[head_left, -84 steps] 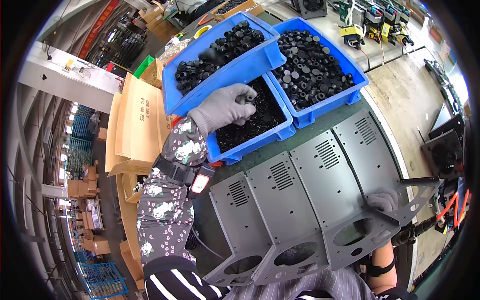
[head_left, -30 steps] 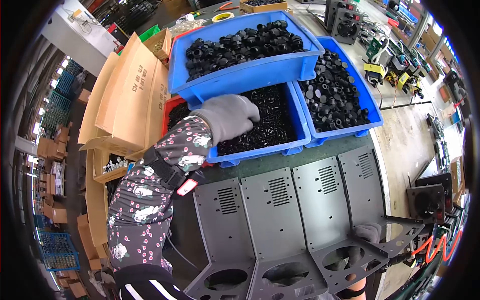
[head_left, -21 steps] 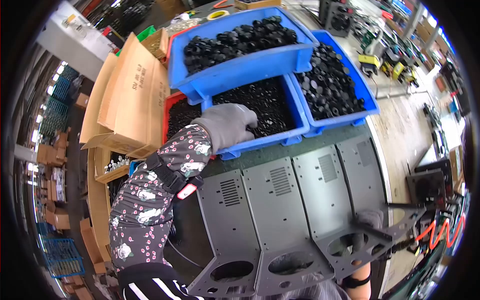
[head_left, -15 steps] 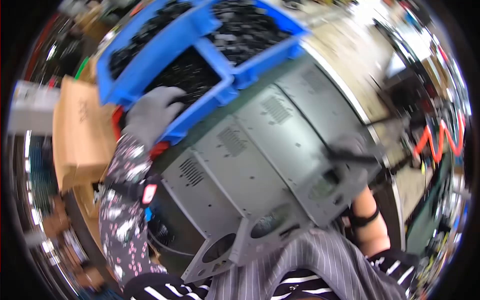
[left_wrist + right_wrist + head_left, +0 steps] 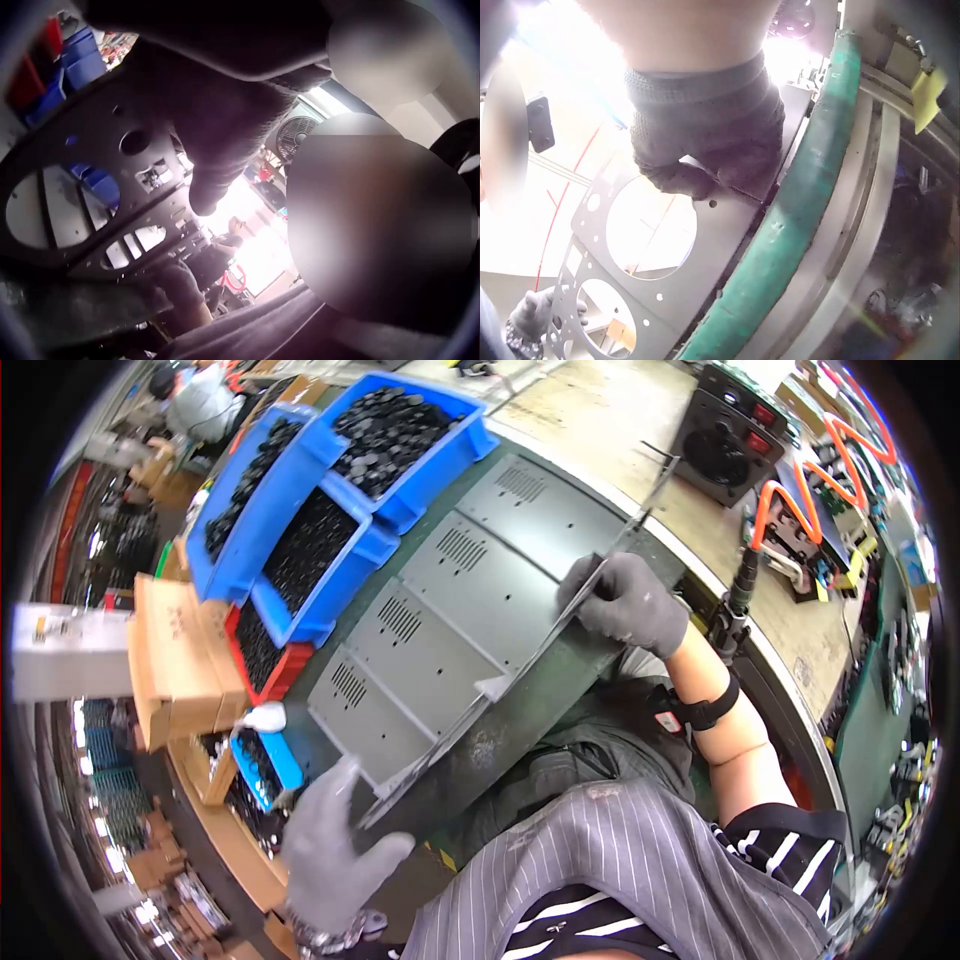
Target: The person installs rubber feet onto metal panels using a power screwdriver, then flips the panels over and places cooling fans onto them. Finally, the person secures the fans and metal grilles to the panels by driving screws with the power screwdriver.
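Several grey sheet-metal panels [image 5: 455, 600] with slotted vents lie overlapped in a row on the green worktop, bent flanges toward the person. My right hand [image 5: 630, 600], in a grey glove, grips the flange of the panel at the far right end. In the right wrist view its fingers curl over the metal [image 5: 724, 232] near a large round cutout. My left hand [image 5: 340, 850], gloved too, is off the near-left end of the row, fingers extended and thumb spread. The left wrist view has its dark fingers beside the flange [image 5: 90, 142] with cutouts.
Blue bins [image 5: 345, 575] of small black parts stand behind the panels, one propped across another. A red bin [image 5: 285, 670], a small blue tray [image 5: 265, 765] and a cardboard box [image 5: 185, 655] are at left. A power driver [image 5: 735, 615] on an orange coiled hose is right of the right hand.
My left hand has left the blue bin of small black parts and come down to the panels' near-left end. My right hand keeps its grip. The head view has swung, showing the flanges nearly edge-on.
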Demonstrator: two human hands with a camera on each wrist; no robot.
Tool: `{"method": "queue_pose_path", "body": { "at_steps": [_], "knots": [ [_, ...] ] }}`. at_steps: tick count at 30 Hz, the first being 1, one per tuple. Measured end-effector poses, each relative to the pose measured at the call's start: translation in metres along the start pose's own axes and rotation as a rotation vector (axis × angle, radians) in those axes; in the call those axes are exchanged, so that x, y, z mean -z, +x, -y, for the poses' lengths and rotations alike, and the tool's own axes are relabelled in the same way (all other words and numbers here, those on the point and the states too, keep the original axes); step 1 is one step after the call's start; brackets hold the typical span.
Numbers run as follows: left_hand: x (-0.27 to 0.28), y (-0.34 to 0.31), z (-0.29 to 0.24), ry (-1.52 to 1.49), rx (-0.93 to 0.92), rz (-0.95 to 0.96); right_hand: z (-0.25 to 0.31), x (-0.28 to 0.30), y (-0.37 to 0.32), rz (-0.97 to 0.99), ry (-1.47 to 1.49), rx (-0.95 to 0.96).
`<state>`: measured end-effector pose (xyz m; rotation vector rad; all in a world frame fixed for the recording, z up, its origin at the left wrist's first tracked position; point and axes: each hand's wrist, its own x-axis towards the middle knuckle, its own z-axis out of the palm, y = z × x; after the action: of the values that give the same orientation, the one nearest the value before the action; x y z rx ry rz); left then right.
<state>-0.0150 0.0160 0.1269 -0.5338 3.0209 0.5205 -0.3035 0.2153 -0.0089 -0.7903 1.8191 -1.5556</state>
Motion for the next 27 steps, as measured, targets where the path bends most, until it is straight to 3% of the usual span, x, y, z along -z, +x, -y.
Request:
{"method": "queue_pose_path", "body": {
  "at_steps": [2, 3, 4, 8, 13, 16, 22, 27],
  "knots": [
    [-0.014, 0.002, -0.013, 0.039, 0.055, 0.011, -0.005, -0.005, -0.001, -0.085, -0.093, 0.004],
    [-0.014, 0.003, -0.015, 0.1, 0.035, -0.005, -0.011, -0.009, 0.0, -0.15, -0.129, 0.065],
    [-0.014, 0.004, -0.017, 0.161, 0.015, -0.023, -0.012, -0.012, -0.001, -0.168, -0.027, -0.007],
    [-0.023, 0.011, -0.015, 0.105, -0.064, -0.192, -0.019, -0.013, -0.003, -0.223, -0.059, 0.08],
    [-0.015, 0.009, -0.012, 0.124, -0.107, -0.125, -0.015, -0.015, -0.015, -0.238, -0.063, 0.117],
    [-0.016, 0.015, -0.013, 0.084, -0.172, -0.204, -0.016, -0.011, -0.012, -0.207, -0.049, 0.066],
    [-0.014, 0.029, -0.018, 0.09, -0.13, -0.178, -0.012, -0.007, 0.017, -0.186, 0.111, 0.046],
    [-0.014, 0.022, -0.012, 0.121, -0.11, -0.145, -0.013, -0.012, 0.018, -0.189, 0.014, 0.107]
  ]
}}
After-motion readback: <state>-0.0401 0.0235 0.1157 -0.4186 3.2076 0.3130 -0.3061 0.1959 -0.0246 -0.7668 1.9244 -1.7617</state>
